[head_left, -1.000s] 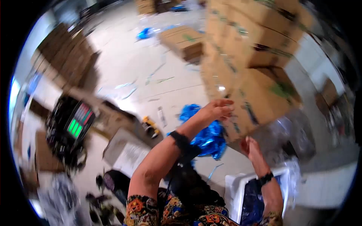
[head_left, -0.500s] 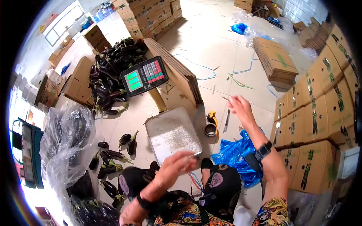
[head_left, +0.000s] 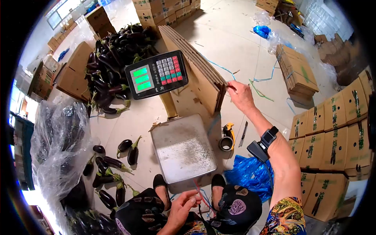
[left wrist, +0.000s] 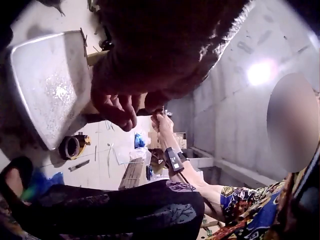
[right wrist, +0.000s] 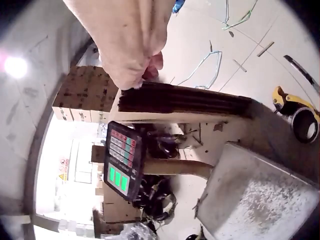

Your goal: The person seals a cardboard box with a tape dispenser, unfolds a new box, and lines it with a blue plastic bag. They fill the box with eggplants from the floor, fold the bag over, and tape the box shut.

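Several flattened cardboard boxes stand on edge as a stack behind the scale. My right hand is at their near upper corner, thumb and fingers pinching the edge in the right wrist view, where the cardboard stack runs below the hand. My left hand hovers over my lap with loosely bent fingers and nothing in them; its fingers hang relaxed in the left wrist view. Between the hands stands a platform scale with a dusty metal plate and a lit display.
Many eggplants are heaped behind the scale, and several loose eggplants lie at left beside a plastic-wrapped bundle. A tape dispenser, a knife and blue plastic are on the floor. Printed cartons are stacked at right.
The view has swung from the cartons at right toward the scale. My right hand has reached forward to the cardboard stack's corner. My left hand has drawn back from above the plate to my lap.
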`<state>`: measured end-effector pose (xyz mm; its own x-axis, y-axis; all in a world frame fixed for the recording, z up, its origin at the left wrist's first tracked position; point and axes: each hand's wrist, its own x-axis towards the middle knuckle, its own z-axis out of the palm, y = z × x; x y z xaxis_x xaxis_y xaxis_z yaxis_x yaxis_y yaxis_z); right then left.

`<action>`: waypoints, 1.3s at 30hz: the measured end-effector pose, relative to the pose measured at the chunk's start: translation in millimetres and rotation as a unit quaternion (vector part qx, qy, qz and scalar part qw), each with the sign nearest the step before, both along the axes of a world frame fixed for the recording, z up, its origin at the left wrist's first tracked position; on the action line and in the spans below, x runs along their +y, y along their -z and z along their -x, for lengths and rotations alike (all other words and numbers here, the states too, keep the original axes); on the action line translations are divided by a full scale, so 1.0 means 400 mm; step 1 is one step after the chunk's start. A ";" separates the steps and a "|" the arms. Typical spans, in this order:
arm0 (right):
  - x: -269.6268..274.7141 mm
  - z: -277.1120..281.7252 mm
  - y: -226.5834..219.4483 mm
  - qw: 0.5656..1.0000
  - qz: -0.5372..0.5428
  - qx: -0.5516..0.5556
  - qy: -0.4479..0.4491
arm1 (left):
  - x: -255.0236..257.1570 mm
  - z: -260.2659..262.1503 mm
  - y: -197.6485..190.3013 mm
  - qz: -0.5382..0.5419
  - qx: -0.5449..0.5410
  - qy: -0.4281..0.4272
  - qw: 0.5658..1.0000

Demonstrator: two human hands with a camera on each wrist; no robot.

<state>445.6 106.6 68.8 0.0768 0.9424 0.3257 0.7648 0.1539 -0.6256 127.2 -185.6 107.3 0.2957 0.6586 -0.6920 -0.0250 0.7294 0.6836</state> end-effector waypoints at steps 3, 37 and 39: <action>0.006 0.026 -0.006 0.997 -0.049 -0.055 0.007 | 0.008 -0.002 -0.008 0.008 -0.023 0.015 1.000; -0.033 -0.040 -0.169 0.928 0.310 -0.188 0.081 | 0.004 0.029 0.035 -0.015 -0.069 0.047 0.996; 0.013 -0.025 -0.112 0.927 0.275 -0.248 0.056 | 0.005 0.022 0.039 -0.007 -0.074 0.044 0.996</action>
<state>455.7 111.7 113.6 0.1537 0.9716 -0.1801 0.9713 -0.1821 -0.1533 118.2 -183.5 91.8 0.4500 0.6351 -0.6278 -0.0626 0.7237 0.6873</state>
